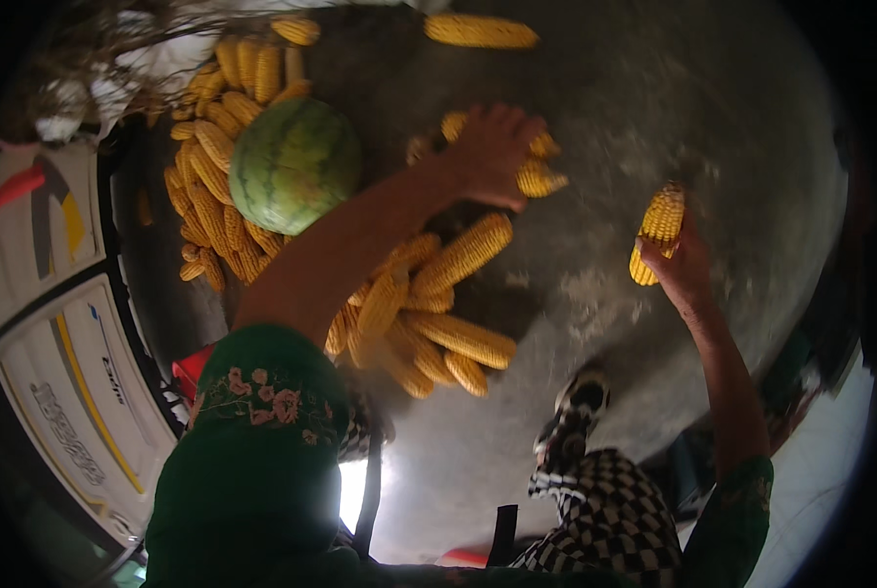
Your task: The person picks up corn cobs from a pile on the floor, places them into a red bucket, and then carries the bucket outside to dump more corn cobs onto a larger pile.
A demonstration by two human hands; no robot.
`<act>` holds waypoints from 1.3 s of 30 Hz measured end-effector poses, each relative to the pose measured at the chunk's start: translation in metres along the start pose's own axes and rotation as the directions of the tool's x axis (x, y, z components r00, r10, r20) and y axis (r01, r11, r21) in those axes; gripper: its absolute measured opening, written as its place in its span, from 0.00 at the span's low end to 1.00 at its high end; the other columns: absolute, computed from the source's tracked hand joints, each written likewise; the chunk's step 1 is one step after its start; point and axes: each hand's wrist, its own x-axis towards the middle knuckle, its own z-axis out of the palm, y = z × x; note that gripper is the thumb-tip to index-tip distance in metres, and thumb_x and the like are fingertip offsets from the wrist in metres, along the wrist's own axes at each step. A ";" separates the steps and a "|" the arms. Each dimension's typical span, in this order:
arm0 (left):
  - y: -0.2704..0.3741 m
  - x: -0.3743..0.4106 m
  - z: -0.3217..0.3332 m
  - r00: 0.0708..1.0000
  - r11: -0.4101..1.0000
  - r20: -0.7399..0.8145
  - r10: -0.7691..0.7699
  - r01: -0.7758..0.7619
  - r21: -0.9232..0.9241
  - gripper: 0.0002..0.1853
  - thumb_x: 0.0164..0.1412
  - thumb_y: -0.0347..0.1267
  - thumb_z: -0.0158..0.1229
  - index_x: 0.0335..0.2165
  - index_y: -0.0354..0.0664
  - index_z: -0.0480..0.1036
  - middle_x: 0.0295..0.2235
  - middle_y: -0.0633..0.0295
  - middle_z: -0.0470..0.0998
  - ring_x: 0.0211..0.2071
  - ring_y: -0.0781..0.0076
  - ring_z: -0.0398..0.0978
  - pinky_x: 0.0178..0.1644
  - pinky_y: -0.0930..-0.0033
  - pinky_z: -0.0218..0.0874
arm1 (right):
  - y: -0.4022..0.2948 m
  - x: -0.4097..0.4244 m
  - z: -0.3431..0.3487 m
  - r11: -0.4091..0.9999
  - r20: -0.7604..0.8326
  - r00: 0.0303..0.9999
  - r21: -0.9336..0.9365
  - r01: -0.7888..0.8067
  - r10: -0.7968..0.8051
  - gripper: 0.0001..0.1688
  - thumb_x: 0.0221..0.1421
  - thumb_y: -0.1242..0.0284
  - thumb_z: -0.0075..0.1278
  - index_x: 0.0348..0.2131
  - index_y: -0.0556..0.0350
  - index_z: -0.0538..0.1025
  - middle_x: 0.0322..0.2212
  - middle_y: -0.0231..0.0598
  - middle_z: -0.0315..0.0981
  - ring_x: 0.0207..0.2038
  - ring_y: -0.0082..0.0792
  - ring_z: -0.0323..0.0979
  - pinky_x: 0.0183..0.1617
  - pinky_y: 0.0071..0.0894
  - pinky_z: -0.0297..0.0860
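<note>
My left hand (493, 158) reaches across the concrete floor and lies over a few yellow corn cobs (538, 178); its palm side is hidden, so its grip cannot be told. At the right, my right hand (685, 261) holds one yellow corn cob (659, 224), thumb across its side, above the floor. Under my left forearm lies a heap of corn cobs (460, 338). A striped green watermelon (295, 165) sits left of that forearm, against a larger pile of cobs (211, 198).
A single cob (481, 31) lies on the floor at the top. Dry twigs (137, 44) are at the upper left. White panels (78, 397) with yellow stripes stand along the left side. My shoe (584, 397) and checkered trouser leg (600, 507) are below.
</note>
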 end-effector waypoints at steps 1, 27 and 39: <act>-0.003 -0.005 -0.005 0.999 0.996 -0.041 0.023 -0.027 -0.089 0.53 0.25 0.44 0.69 0.52 0.40 0.54 0.46 0.50 0.61 0.48 0.51 0.60 0.52 0.53 0.51 | -0.008 0.022 0.004 0.992 0.033 0.999 -0.122 0.027 -0.023 0.29 0.40 0.68 0.56 0.41 0.59 0.64 0.32 0.42 0.70 0.35 0.35 0.71 0.38 0.32 0.67; -0.036 -0.773 0.128 -0.697 -0.555 0.109 -0.709 0.455 -0.697 0.50 0.33 0.43 0.71 0.50 0.32 0.54 0.41 0.51 0.69 0.40 0.63 0.71 0.40 0.63 0.67 | -0.102 0.129 0.078 -0.002 0.643 0.665 -0.718 0.696 0.380 0.40 0.40 0.64 0.57 0.49 0.59 0.56 0.39 0.56 0.67 0.43 0.55 0.66 0.45 0.45 0.65; 0.017 -0.667 0.033 -0.725 0.258 -0.253 -0.641 0.107 -0.960 0.24 0.52 0.32 0.57 0.48 0.38 0.64 0.38 0.59 0.74 0.39 0.74 0.71 0.44 0.72 0.62 | -0.318 -0.063 0.326 0.878 0.952 -0.046 -0.261 0.401 0.304 0.38 0.46 0.57 0.51 0.50 0.64 0.60 0.36 0.37 0.64 0.37 0.26 0.65 0.41 0.25 0.66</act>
